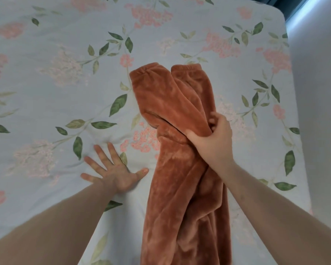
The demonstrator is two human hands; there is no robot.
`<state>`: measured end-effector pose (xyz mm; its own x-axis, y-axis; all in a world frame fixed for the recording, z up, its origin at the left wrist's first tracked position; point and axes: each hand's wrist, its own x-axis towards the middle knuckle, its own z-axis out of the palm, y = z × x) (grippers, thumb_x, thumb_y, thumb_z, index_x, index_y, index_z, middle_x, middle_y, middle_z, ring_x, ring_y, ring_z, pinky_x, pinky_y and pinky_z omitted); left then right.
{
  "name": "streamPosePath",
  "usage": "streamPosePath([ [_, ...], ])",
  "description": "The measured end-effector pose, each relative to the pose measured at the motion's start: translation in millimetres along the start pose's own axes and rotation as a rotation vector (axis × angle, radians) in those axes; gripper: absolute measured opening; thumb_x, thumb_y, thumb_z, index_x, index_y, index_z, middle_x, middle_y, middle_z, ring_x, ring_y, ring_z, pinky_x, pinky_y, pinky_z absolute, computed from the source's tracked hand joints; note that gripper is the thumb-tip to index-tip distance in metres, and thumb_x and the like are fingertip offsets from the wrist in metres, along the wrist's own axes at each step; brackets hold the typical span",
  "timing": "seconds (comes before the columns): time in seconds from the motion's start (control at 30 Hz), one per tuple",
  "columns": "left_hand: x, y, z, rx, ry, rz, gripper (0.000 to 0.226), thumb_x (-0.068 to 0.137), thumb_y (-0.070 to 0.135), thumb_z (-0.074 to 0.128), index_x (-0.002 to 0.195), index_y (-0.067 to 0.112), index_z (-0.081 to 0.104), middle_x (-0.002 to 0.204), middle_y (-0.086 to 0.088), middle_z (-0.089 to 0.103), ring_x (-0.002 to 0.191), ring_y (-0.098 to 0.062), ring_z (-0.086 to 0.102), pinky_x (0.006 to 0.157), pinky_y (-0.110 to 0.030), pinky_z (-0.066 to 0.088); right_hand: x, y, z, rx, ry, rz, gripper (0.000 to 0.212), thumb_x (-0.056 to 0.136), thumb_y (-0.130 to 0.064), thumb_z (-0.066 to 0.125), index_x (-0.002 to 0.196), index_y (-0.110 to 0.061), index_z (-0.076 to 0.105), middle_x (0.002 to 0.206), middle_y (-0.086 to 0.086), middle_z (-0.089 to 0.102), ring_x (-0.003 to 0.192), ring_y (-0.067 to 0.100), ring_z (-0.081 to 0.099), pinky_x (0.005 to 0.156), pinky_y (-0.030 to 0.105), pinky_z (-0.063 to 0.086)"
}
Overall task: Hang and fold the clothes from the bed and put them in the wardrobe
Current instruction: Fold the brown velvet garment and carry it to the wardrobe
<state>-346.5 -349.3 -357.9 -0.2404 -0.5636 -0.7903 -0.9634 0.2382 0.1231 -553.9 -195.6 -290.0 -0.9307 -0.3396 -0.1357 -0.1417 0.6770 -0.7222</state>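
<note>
One pair of rust-brown fleece trousers (pixel 172 119) lies lengthwise on the bed (pixel 46 77), a little to the right of its middle. Its two leg cuffs lie side by side and point to the far edge, and the rest runs down to the near edge of the view. The right hand (pixel 212 140) holds the bunched fabric at the middle of the trousers, with fingers and thumb curled round it. The left hand (pixel 113 169) lies flat on the floral sheet just beside the trousers, with its fingers spread and holding nothing. Wide free sheet lies to the left. On the right, the mattress edge is near.
</note>
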Motion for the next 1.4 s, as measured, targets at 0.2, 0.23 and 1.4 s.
streamPosePath([
  [0.2,-1,-1,0,0.003,-0.025,-0.002,0.151,0.046,0.109,0.038,0.127,0.031,-0.062,0.132,-0.003,-0.071,0.111,-0.045,-0.064,0.088,-0.075,-0.029,63,-44,34,-0.097,-0.256,0.079,0.076,0.083,-0.064,0.074,0.144,-0.022,0.056,0.132,-0.003,0.065,0.12,0.019,0.063,0.091,0.026,0.043],
  [0.23,-1,-2,0,0.002,-0.028,-0.004,0.15,0.046,0.11,0.038,0.126,0.031,-0.063,0.132,-0.002,-0.071,0.111,-0.045,-0.064,0.086,-0.074,-0.03,70,-48,38,-0.145,-0.302,0.092,0.067,0.085,-0.058,0.075,0.139,-0.022,0.06,0.126,-0.003,0.068,0.117,0.02,0.065,0.087,0.025,0.042],
  [1.4,4,-2,-1,-0.006,-0.02,0.005,0.149,0.049,0.108,0.04,0.123,0.031,-0.064,0.13,-0.003,-0.072,0.123,-0.048,-0.06,0.085,-0.071,-0.033,142,-79,23,0.165,0.277,-0.173,0.018,0.093,-0.042,0.062,0.077,-0.035,0.057,0.075,-0.016,0.064,0.069,-0.005,0.06,0.07,0.017,0.05],
])
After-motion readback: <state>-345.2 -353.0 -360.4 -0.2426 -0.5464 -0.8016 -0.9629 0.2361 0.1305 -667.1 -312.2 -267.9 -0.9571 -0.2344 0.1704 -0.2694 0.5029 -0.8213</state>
